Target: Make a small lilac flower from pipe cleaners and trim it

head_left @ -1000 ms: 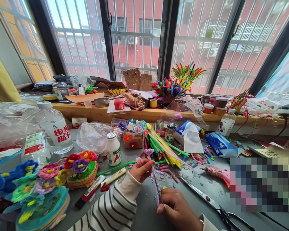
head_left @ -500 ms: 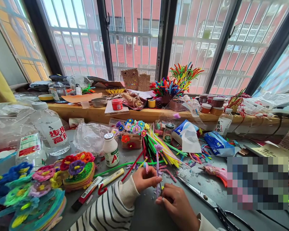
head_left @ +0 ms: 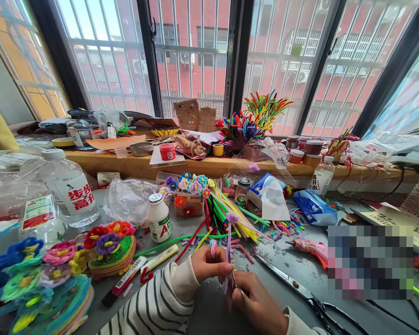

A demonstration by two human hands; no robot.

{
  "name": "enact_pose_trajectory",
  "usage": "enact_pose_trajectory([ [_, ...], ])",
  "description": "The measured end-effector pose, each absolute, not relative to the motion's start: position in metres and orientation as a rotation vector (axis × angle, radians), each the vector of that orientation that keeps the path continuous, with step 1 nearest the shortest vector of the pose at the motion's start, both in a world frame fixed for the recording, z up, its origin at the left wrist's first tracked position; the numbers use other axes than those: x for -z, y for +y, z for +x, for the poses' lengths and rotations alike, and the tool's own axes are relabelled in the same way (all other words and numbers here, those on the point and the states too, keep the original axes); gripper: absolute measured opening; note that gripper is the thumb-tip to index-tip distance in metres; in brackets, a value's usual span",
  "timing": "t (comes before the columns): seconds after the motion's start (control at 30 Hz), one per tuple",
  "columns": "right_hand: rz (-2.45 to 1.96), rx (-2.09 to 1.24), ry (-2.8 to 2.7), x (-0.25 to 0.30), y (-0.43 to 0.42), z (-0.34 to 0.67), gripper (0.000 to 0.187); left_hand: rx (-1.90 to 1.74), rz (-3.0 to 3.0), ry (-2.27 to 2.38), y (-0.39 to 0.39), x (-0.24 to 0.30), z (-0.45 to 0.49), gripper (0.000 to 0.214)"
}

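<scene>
My left hand [head_left: 209,265] pinches a lilac pipe cleaner [head_left: 229,237] between thumb and fingertips. It stands nearly upright, with a small curled purple tip at its top. A pink fuzzy curl [head_left: 213,249] shows at the same hand's bent fingers. Just below, my right hand [head_left: 253,295] is closed around small metal scissors [head_left: 234,280], whose thin blades are at the lower part of the lilac stem. Whether the blades touch the fuzz cannot be made out. The fingers partly hide the scissor handles.
Large scissors [head_left: 293,282] lie to the right, near a pink glue gun [head_left: 309,248]. Behind my hands spread loose pipe cleaners [head_left: 235,211]. On the left are fuzzy flowers [head_left: 57,253], a marker [head_left: 124,281], a white bottle [head_left: 158,218] and a large water bottle [head_left: 70,193].
The lilac pipe cleaner now leans slightly right at its top. My right hand and the small scissors have shifted a little at the lower stem. The view has moved slightly.
</scene>
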State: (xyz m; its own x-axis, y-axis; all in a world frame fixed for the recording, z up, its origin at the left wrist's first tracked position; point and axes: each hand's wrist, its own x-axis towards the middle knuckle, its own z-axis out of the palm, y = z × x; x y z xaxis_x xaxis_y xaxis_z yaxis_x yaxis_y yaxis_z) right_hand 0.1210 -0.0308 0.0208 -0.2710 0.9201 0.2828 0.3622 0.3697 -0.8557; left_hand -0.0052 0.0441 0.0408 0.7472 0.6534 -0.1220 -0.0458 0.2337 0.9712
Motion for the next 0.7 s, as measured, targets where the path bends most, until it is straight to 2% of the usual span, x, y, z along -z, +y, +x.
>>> enact_pose_trajectory([
  [0.7,-1.251,-0.641,-1.798,-0.0138,-0.0252,0.1234,0.052,-0.525,1.298,0.615,0.0454,-0.0408,-0.0078,0.035],
])
